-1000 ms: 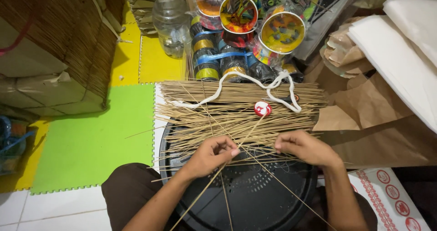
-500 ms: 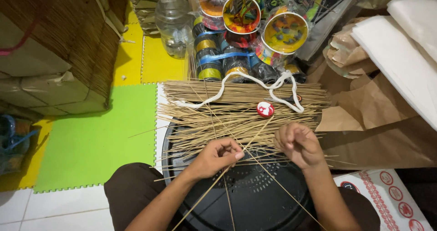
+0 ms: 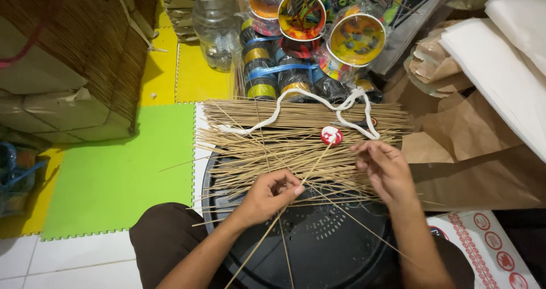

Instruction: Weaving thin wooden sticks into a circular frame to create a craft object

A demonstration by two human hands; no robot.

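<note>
In the last second the right hand [image 3: 382, 169] had slid over the pile of thin sticks [image 3: 296, 147] and spread its fingers loosely among them, gripping none, so the sorting went on. The left hand [image 3: 272, 193] pinched one stick [image 3: 259, 243] above the black round tray [image 3: 318, 243]. A green mat [image 3: 114, 175] and white tile floor [image 3: 68, 266] lay beside it, with paper bags [image 3: 455, 152] at the right.

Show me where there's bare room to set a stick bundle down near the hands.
Free: the green mat, between the brown stack and the stick pile; also the black tray just below both hands. Crowded: the sticks under the left hand and right hand, and the colourful reels behind.
</note>
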